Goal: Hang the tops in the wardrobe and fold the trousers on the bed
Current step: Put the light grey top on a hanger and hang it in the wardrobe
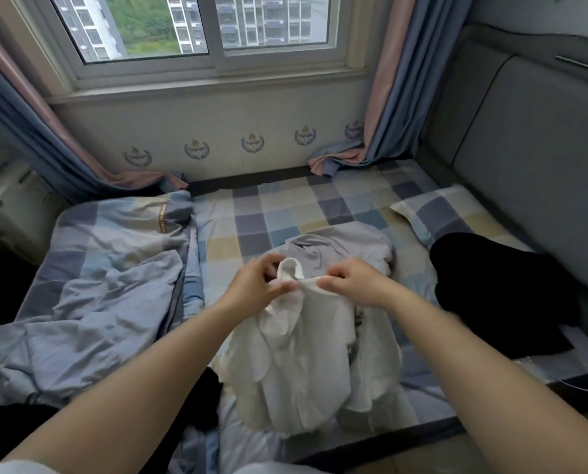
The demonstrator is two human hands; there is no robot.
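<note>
A white top [306,364] hangs crumpled over the middle of the bed, held up by its neckline. My left hand [254,282] pinches the left side of the collar and my right hand [350,280] pinches the right side. Behind it a grey garment [333,248] lies bunched on the checked sheet [268,213]. A black garment [504,292] is spread out to the right. Another dark piece of cloth [203,395] shows near the bed's front edge, partly hidden by my left forearm.
A rumpled blue-grey duvet [100,285] fills the left side of the bed. A checked pillow [446,213] lies by the grey padded headboard [532,172] on the right. The window [200,29] and curtains [385,114] stand behind the bed.
</note>
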